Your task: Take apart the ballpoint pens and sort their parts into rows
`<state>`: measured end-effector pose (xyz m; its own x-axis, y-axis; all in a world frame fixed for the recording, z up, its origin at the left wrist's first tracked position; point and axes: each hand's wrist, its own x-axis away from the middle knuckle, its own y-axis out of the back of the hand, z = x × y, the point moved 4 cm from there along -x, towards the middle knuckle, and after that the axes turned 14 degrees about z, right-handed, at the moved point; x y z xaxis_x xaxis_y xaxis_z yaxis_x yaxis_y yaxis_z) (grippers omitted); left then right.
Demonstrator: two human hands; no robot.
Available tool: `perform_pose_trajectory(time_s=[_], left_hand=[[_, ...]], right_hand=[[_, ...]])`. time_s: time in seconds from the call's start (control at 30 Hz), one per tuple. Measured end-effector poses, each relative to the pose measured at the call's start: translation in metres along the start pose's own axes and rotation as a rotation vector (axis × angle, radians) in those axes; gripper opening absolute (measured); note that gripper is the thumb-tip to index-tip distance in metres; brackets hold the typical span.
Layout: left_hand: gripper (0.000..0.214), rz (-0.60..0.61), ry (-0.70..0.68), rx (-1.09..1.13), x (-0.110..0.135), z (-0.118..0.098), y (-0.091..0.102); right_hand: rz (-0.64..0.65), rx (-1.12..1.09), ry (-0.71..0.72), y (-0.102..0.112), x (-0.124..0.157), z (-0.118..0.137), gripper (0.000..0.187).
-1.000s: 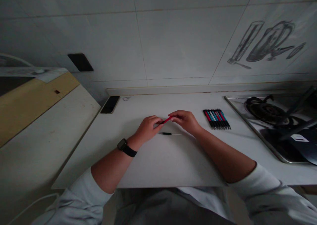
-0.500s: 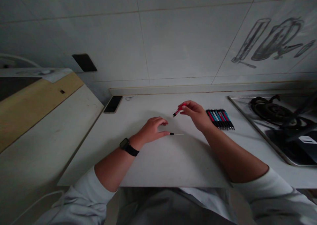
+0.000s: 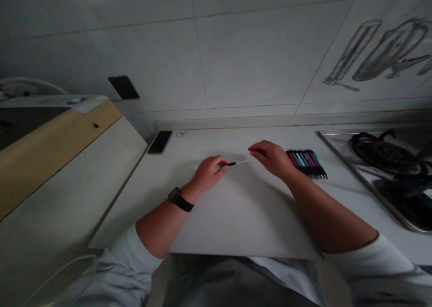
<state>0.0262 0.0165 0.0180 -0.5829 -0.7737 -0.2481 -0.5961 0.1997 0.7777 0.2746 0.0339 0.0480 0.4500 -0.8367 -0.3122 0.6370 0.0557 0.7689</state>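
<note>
My left hand (image 3: 211, 171), with a black watch at the wrist, pinches a black pen grip section with a thin white refill (image 3: 236, 163) sticking out of it to the right. Opposite it, my right hand (image 3: 272, 157) is closed round a red pen barrel (image 3: 250, 149); its red end shows at the fingertips and the rest is mostly hidden by the fingers. A small gap separates the refill's tip from the barrel. Beside my right wrist lies a row of several pens (image 3: 308, 164) with red, blue and white barrels and black grips.
A phone (image 3: 160, 142) lies at the back left of the white countertop (image 3: 216, 226), near a small wire loop (image 3: 180, 134). At the right is a gas stove (image 3: 388, 163) with a metal rim. A white cabinet-like box (image 3: 84, 172) borders the left side.
My left hand has closed on the grip section with the refill and raised it off the counter. My right hand has turned the red barrel so that its red end points left.
</note>
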Motion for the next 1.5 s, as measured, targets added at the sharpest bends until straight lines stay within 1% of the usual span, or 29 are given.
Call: perform_pose_trajectory(time_s=[0.1, 0.2, 0.5, 0.73, 1.03, 1.23, 1.5], left_hand=[[0.008, -0.117, 0.05, 0.031, 0.0, 0.007, 0.006], [0.008, -0.144, 0.059, 0.022, 0.0, 0.01, 0.007], [0.009, -0.096, 0.067, -0.014, -0.001, 0.006, 0.006], [0.008, -0.076, 0.041, -0.037, 0.0, 0.004, 0.005], [0.008, -0.015, -0.004, -0.063, 0.0, 0.0, 0.002], [0.006, 0.001, 0.006, -0.06, 0.0, -0.002, 0.002], [0.007, 0.027, 0.011, -0.052, -0.001, -0.003, 0.003]], right_hand=[[0.079, 0.044, 0.035, -0.006, 0.0, 0.0, 0.018], [0.108, 0.073, 0.049, -0.01, 0.0, 0.002, 0.018], [0.075, 0.068, 0.059, -0.008, 0.001, 0.009, 0.02], [0.127, 0.11, 0.09, -0.013, 0.003, 0.016, 0.022], [0.218, 0.195, 0.107, -0.032, 0.006, 0.025, 0.013], [0.217, 0.228, 0.129, -0.036, 0.008, 0.032, 0.01], [0.211, 0.246, 0.125, -0.035, 0.008, 0.035, 0.011]])
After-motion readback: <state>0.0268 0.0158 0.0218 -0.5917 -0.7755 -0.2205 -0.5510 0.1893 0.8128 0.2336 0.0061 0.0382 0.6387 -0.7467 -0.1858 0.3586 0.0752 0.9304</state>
